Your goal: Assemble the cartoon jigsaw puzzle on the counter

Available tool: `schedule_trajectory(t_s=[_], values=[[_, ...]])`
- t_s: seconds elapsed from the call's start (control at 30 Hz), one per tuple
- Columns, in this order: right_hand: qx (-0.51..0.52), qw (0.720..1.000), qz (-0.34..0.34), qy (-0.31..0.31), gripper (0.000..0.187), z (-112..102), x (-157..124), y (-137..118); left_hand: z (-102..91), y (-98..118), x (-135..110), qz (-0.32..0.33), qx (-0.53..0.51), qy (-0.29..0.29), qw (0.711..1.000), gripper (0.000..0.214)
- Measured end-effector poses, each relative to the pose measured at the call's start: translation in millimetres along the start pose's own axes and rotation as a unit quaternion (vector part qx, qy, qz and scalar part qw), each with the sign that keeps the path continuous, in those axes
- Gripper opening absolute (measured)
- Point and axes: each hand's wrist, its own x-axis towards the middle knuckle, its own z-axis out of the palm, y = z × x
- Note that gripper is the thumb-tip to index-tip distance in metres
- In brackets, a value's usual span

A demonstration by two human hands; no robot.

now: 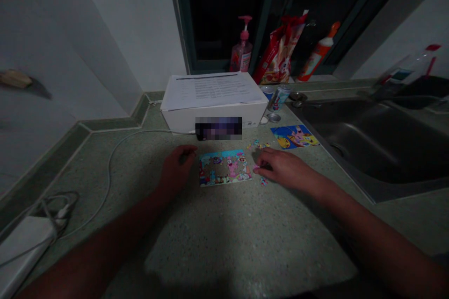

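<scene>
Speckled grey-green stone-like countertop spreads below smooth pale walls and a dark, green-framed window, with a brushed-metal sink basin sunk into its right side. Near the middle lies a flat rectangular jigsaw puzzle, its glossy cartoon border largely joined around ragged, unfilled gaps. At its right edge, the right hand has thumb and forefinger nearly together, pinching a small pinkish jigsaw piece. Just below those fingertips rests a knobbly-edged multicoloured piece; a loose cluster of small bright pieces is scattered above the hand. Beside the puzzle's left edge, the left hand rests with curled fingers, thumb and forefinger close; whether they grip anything, I cannot tell. Behind stands a boxy white carton topped with flat printed paper. To its right, near the sink, lies a smooth blue-and-yellow cartoon card.
</scene>
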Motion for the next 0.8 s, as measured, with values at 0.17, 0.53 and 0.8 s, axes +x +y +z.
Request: schedule_trajectory(t_s=[0.17,0.53,0.8], values=[[0.014,1.000,-0.017,0.002,0.010,-3.8,-2.4,1.8,0.0,-0.6,0.3,-0.001,0.002,0.001,1.000,0.024],[0.004,1.000,-0.019,-0.003,0.015,-3.5,-1.5,1.3,-1.5,3.2,-0.5,0.001,0.003,-0.005,1.000,0.025],[-0.023,0.999,-0.011,0.021,0.014,4.5,-0.6,0.0,0.5,-0.2,0.7,-0.001,-0.006,-0.002,1.000,0.024]])
